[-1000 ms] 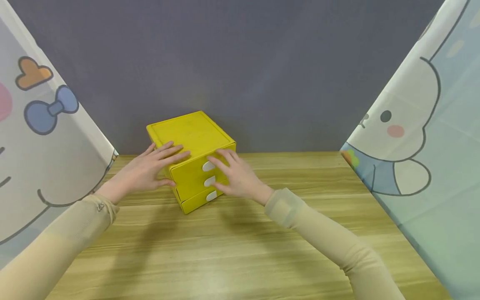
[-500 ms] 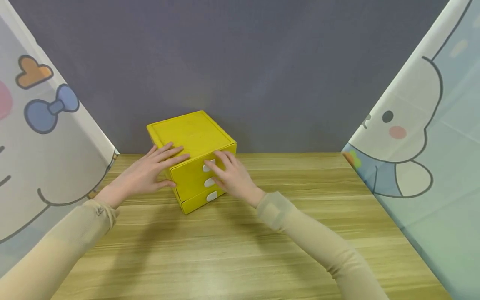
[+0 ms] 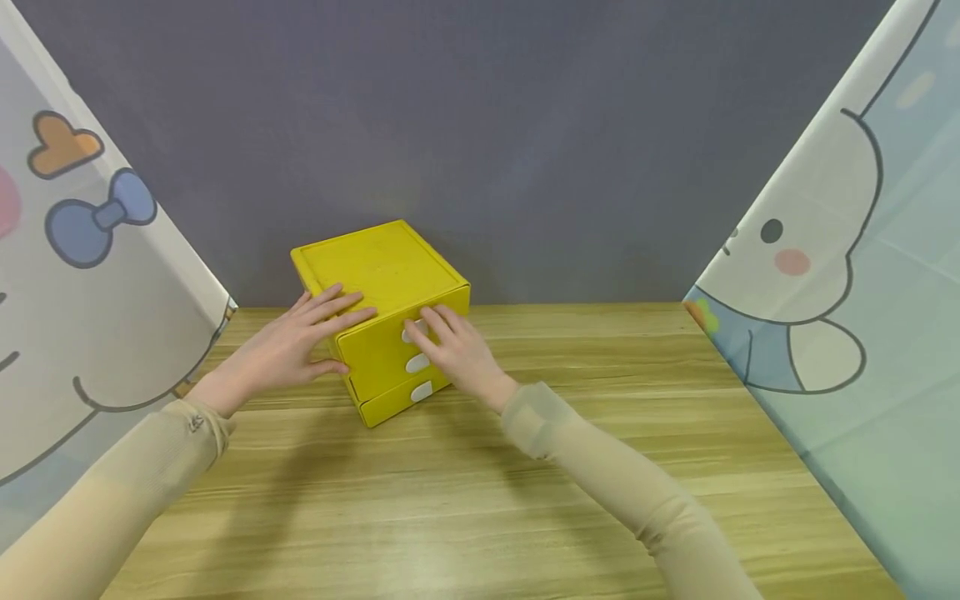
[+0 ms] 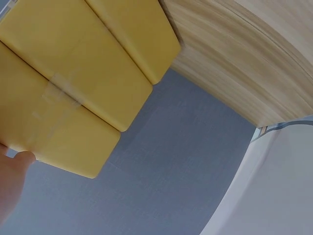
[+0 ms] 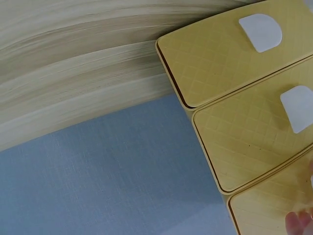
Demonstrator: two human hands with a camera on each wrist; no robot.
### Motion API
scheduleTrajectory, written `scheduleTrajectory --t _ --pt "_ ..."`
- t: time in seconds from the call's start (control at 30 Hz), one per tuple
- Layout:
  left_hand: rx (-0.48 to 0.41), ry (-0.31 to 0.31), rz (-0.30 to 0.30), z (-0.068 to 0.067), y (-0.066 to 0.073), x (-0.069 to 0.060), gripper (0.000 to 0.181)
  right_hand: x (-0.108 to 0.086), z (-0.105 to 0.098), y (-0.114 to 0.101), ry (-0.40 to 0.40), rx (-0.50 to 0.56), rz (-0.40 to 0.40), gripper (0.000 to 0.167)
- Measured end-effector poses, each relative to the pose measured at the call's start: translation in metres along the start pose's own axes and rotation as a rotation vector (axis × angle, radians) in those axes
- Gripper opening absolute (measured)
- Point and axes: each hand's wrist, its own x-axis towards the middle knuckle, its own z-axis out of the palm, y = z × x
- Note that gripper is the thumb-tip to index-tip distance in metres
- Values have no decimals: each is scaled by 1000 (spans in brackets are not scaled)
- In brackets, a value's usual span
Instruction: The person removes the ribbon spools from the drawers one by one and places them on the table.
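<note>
A yellow drawer cabinet [image 3: 386, 267] stands on the wooden table, turned at an angle, its three drawers pushed in. My left hand [image 3: 288, 342] rests on its top near the left front corner, fingers spread and straight, the thumb against the front edge. At the front, my right hand [image 3: 461, 354] has its bent fingers at the white top handle [image 3: 408, 335], partly covering it. In the right wrist view, fingertips [image 5: 296, 223] appear around that handle at the edge. Below it are the middle handle [image 3: 417, 363] and bottom handle [image 3: 422, 391].
The wooden table [image 3: 420, 517] extends in front of the cabinet and to its right. Behind rises a dark grey backdrop [image 3: 480, 150]. Printed cartoon panels flank the table, one left [image 3: 135, 317] and one right [image 3: 825, 450].
My right hand has moved a little to the left, its fingers drawing in around the top handle. The left hand and the cabinet stay in place.
</note>
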Motion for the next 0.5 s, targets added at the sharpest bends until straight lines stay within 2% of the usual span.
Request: scheduleTrajectory --t 0.5 --pt "-4 -3 -3 1 1 0 92 -1 1 0 72 -98 -61 22"
